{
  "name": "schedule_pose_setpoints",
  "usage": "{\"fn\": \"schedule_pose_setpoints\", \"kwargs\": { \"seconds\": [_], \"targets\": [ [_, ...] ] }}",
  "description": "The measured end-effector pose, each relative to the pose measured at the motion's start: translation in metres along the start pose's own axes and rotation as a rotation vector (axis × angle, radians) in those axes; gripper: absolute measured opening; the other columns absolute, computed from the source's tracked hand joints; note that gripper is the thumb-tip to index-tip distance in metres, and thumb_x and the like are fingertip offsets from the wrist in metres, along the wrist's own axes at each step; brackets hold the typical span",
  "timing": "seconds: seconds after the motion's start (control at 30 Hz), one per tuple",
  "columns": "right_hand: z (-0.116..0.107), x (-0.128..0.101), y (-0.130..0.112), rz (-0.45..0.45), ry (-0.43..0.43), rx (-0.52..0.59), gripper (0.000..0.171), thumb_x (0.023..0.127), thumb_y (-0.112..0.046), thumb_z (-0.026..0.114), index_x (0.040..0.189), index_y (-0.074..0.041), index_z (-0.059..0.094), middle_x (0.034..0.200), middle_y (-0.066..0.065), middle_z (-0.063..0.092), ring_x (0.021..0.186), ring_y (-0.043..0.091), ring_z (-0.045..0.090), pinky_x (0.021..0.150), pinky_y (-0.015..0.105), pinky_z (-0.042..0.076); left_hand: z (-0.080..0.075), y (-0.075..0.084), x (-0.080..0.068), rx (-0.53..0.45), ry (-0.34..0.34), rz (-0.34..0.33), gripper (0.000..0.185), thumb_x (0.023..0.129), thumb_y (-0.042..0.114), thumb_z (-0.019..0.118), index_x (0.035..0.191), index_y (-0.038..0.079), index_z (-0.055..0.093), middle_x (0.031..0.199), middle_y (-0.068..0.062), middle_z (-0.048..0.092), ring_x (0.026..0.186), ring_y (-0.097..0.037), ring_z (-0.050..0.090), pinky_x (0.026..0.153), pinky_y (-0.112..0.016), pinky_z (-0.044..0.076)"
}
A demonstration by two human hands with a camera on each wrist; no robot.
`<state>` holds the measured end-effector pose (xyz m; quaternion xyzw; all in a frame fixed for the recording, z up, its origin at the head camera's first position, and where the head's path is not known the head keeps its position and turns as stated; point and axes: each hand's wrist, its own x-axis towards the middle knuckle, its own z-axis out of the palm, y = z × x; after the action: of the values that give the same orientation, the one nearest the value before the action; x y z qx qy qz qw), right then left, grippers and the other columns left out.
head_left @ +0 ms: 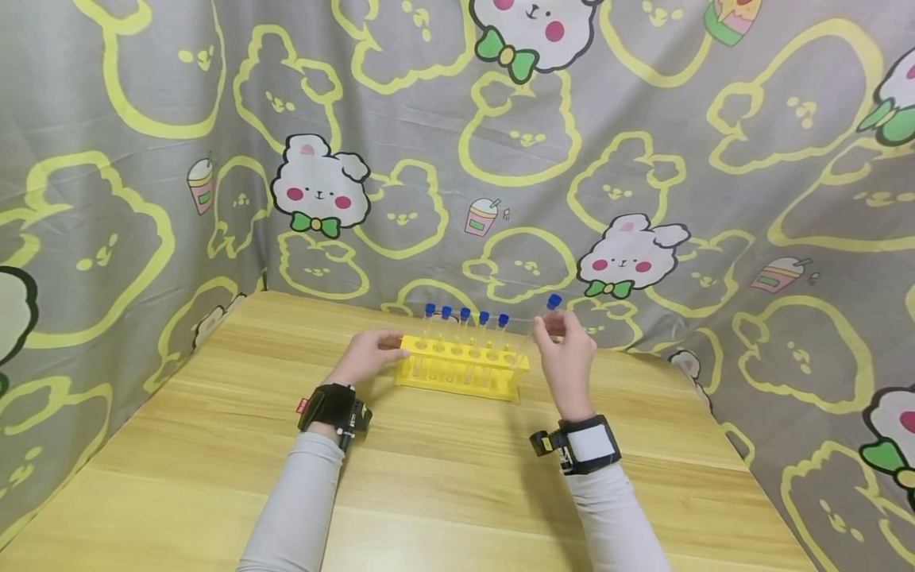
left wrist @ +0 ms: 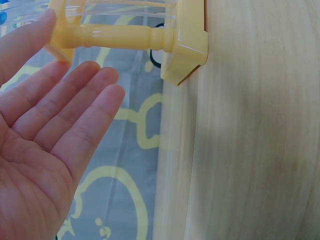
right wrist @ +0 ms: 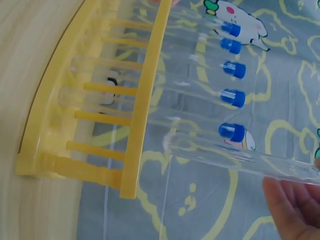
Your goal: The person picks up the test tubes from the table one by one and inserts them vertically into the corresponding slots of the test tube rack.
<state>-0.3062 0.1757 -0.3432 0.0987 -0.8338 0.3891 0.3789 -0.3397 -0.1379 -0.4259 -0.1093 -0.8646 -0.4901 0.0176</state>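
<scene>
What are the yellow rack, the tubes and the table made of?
Rack: likely plastic, glossy and smoothly moulded. Tubes: clear glass or plastic, can't tell which; blue caps look plastic. Table: pale wood grain, possibly laminate.

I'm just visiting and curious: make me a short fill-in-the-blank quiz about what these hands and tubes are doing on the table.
1. The rack that holds the tubes is coloured ____.
2. ____ capped tubes stand in the rack.
3. The right hand pinches a tube whose cap is coloured ____.
4. The left hand rests against the rack's ____ end.

Missing words: yellow; five; blue; left
</scene>
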Motion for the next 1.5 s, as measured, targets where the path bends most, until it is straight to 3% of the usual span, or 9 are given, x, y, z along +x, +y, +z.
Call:
{"fn": "schedule_pose_setpoints", "kwargs": {
  "seconds": [0.2, 0.33, 0.47, 0.93, 1.1, 1.5],
  "targets": [
    [0.007, 0.006, 0.007, 0.002, 0.048, 0.002, 0.017, 0.092, -0.019, 0.065, 0.091, -0.002, 0.064, 0.085, 0.015, 0.072, 0.078, 0.026, 0.069, 0.067, 0.016, 0.052, 0.0, 0.001, -0.001, 0.002, 0.0, -0.006, 0.055, 0.089, 0.027, 0.07, 0.136, 0.002, 0.054, 0.129, -0.019, 0.064, 0.119, -0.033, 0.061, 0.105, -0.047, 0.048],
    [0.014, 0.006, 0.013, 0.007, 0.033, 0.014, 0.017, 0.092, -0.017, 0.065, 0.092, 0.0, 0.064, 0.086, 0.018, 0.072, 0.079, 0.029, 0.07, 0.07, 0.033, 0.06, 0.0, 0.002, -0.002, 0.005, -0.001, -0.016, 0.056, 0.089, 0.027, 0.07, 0.136, 0.001, 0.053, 0.13, -0.018, 0.063, 0.12, -0.033, 0.061, 0.106, -0.046, 0.047],
    [0.021, 0.005, 0.02, 0.017, 0.002, 0.031, 0.017, 0.092, -0.015, 0.065, 0.094, 0.002, 0.063, 0.088, 0.02, 0.07, 0.08, 0.033, 0.069, 0.074, 0.044, 0.061, -0.001, 0.004, -0.004, 0.021, 0.003, -0.001, 0.055, 0.09, 0.026, 0.07, 0.135, 0.0, 0.054, 0.129, -0.019, 0.064, 0.119, -0.033, 0.061, 0.105, -0.046, 0.048],
    [0.044, -0.017, 0.037, 0.161, -0.147, -0.059, 0.018, 0.093, -0.017, 0.064, 0.097, 0.0, 0.062, 0.089, 0.018, 0.071, 0.084, 0.03, 0.069, 0.063, 0.03, 0.052, -0.001, 0.002, -0.001, 0.02, 0.005, 0.007, 0.054, 0.089, 0.026, 0.07, 0.135, 0.002, 0.055, 0.128, -0.019, 0.065, 0.118, -0.033, 0.062, 0.105, -0.046, 0.048],
    [0.048, -0.02, 0.04, 0.163, -0.149, -0.054, 0.017, 0.093, -0.017, 0.063, 0.098, 0.0, 0.062, 0.089, 0.018, 0.071, 0.084, 0.03, 0.069, 0.065, 0.034, 0.055, -0.002, 0.002, -0.001, 0.017, 0.006, 0.006, 0.055, 0.088, 0.027, 0.071, 0.134, 0.001, 0.055, 0.127, -0.019, 0.065, 0.118, -0.033, 0.062, 0.104, -0.046, 0.048],
    [0.051, -0.022, 0.042, 0.177, -0.159, -0.057, 0.017, 0.092, -0.019, 0.066, 0.096, -0.002, 0.064, 0.086, 0.015, 0.072, 0.082, 0.027, 0.068, 0.066, 0.031, 0.053, -0.001, 0.003, -0.001, 0.015, 0.005, -0.005, 0.054, 0.089, 0.028, 0.07, 0.135, 0.002, 0.055, 0.129, -0.018, 0.064, 0.119, -0.032, 0.061, 0.105, -0.046, 0.048]
  ]
}}
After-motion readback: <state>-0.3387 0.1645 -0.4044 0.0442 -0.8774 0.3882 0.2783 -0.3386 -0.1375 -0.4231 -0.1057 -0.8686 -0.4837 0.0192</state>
